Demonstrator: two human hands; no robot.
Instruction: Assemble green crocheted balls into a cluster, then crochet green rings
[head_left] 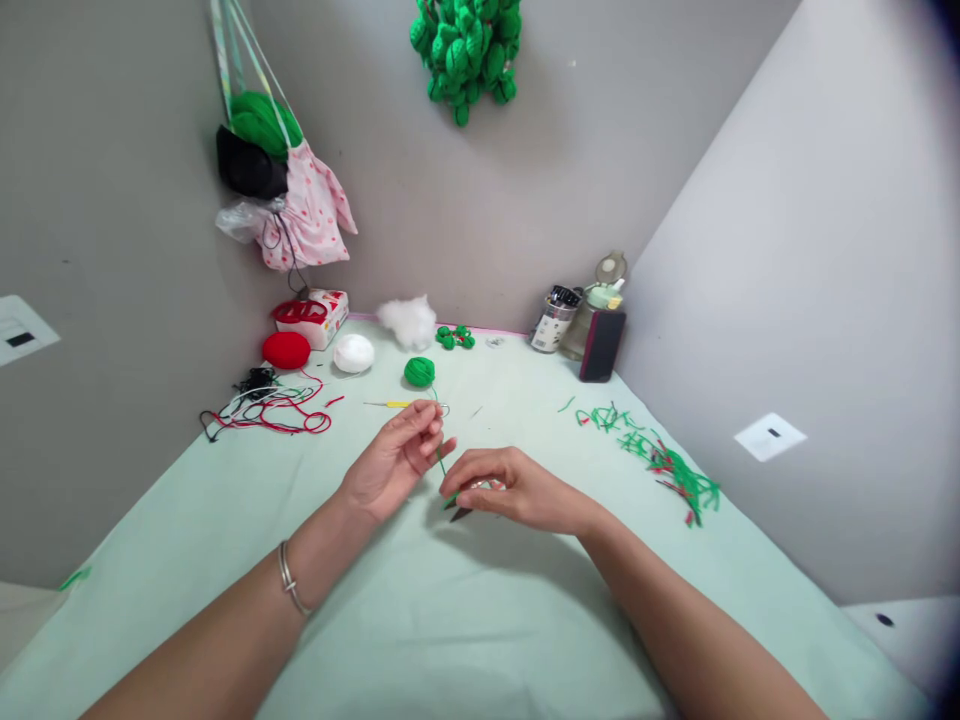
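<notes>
My left hand (401,450) is raised over the table with thumb and fingertips pinched on a strand of green yarn (441,462). The strand runs down from those fingers towards my right hand (517,490). That hand is curled around small thread snips (460,514), whose dark pointed blades show below the fingers; the rest is mostly hidden. A bit of green yarn shows beside the blades. Just beyond my left hand lies a crochet hook (396,404) with a yellow handle. Behind it sits a green yarn ball (419,372), its loose end trailing towards my left fingers.
Yarn scraps (675,470) lie at right. A phone (602,346), a bottle (579,325) and a jar (553,322) stand behind them. At left are red yarn (286,350), white yarn (353,353) and tangled strands (262,405). White stuffing (411,322) and green crocheted pieces (455,337) lie at the back.
</notes>
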